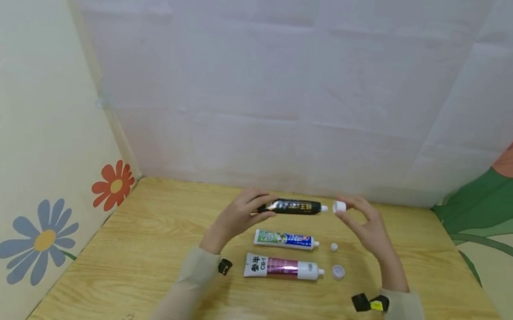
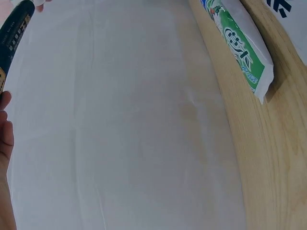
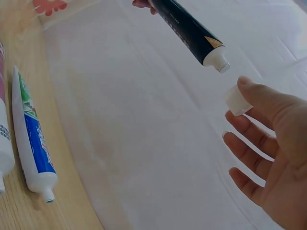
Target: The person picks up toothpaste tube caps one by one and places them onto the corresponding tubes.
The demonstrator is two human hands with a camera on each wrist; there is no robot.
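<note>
Two grips (image 1: 241, 213) (image 1: 375, 234), three tubes (image 1: 291, 207) (image 1: 284, 240) (image 1: 282, 268), three caps (image 1: 339, 207) (image 1: 334, 247) (image 1: 338, 272)

Black tube (image 1: 301, 207): smooth, glossy, bright highlight along body; nozzle white plastic. White cap (image 1: 339, 207) at its right: smooth plastic. Green-and-blue tube (image 1: 284, 240): smooth, slightly shiny, crimped end flat. Nearer purple-and-white tube (image 1: 282, 269): metallic-looking sheen on purple band. Small cap (image 1: 334, 247), round cap (image 1: 338, 271) on right: pale plastic. Desk (image 1: 151, 254): wood-grained, glossy, light glaring at near edge. Far backdrop (image 1: 248, 72): matt, creased, paper or cloth unclear. Sleeves (image 1: 200, 263): matt cloth.
</note>
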